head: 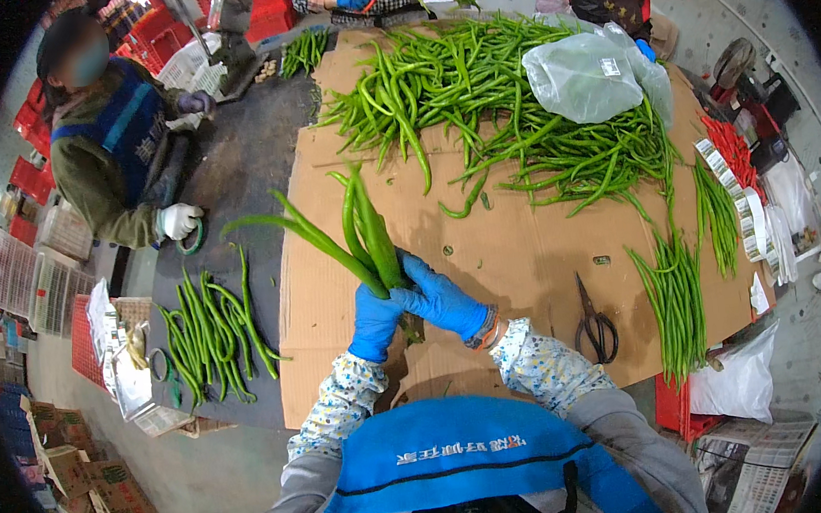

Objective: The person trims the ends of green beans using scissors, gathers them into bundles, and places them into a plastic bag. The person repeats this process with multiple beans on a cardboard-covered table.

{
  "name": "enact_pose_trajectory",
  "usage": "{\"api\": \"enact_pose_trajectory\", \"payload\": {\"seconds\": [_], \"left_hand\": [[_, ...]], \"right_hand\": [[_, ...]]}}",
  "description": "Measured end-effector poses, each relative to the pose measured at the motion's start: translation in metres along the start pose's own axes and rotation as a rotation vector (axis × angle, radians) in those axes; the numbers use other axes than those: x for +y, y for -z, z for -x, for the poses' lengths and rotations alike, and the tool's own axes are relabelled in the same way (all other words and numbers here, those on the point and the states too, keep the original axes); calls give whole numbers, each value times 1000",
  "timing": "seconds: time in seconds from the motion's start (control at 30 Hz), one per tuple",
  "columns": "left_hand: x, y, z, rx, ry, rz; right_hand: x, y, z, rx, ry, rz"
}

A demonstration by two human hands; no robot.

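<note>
Both my hands, in blue gloves, meet over the cardboard sheet (561, 244) around a small bunch of long green peppers (377, 241). My left hand (374, 321) grips the bunch low down, and my right hand (443, 299) closes on it from the other side; the pepper tips fan up and to the left. A large heap of green peppers (454, 72) lies at the far side, partly under a clear plastic bag (581, 77). Black-handled scissors (595, 325) rest to the right of my right hand. Lined-up peppers (675, 308) lie further right.
More peppers (214, 330) lie on the dark tabletop (237, 162) at left, near a co-worker's white-gloved hand (180, 221) and a green tape roll (192, 239). Two other co-workers stand across the table. A strip of labels (733, 180) and red peppers (729, 148) are at the right edge.
</note>
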State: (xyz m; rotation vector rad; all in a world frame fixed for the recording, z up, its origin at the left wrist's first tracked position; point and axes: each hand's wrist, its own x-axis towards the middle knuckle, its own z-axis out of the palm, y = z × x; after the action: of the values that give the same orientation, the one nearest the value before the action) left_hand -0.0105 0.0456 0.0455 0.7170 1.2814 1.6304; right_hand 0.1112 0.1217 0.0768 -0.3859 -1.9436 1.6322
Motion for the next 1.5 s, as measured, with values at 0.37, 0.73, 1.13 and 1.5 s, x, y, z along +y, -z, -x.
{"api": "enact_pose_trajectory", "payload": {"seconds": [0.37,0.73,1.13,1.5], "left_hand": [[14,25,4,17,91,530],[20,31,9,-34,234,596],[42,10,6,-233,466,516],[16,7,32,-227,478,656]], "right_hand": [[79,105,-159,488,-346,160],[106,114,-173,248,-602,-233],[-54,81,-111,-170,522,925],[-19,40,-73,-180,446,1098]]}}
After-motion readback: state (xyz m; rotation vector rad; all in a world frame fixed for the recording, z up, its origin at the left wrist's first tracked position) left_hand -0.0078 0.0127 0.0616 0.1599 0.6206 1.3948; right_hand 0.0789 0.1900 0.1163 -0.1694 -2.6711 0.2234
